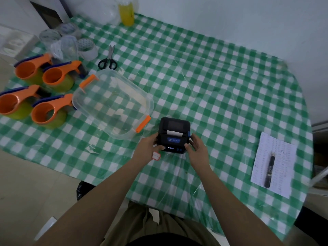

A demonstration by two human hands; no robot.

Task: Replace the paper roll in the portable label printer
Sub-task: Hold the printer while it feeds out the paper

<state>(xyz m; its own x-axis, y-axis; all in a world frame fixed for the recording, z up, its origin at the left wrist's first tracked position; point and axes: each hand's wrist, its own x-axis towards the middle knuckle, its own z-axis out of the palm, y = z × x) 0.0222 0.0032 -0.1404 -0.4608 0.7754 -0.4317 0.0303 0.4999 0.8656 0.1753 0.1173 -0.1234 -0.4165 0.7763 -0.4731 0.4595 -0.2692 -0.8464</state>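
Observation:
The black portable label printer [174, 132] stands on the green checked tablecloth near the table's front edge, lid closed, with a strip of white paper [174, 133] showing at its slot. My left hand [150, 148] grips its left side, thumb on the front panel. My right hand [196, 145] holds its right side beside a blue latch [189, 134]. A small white label with a red border [156, 155] lies under my left hand; I cannot tell whether it sticks to the hand or rests on the cloth.
A clear plastic box with orange clips [113, 103] sits just left of the printer. Several orange tape dispensers [49, 110] fill the far left. Scissors [108, 59], tape rolls [87, 47] and a yellow bottle [126, 12] lie at the back. A printed sheet with a pen [269, 171] lies at the right.

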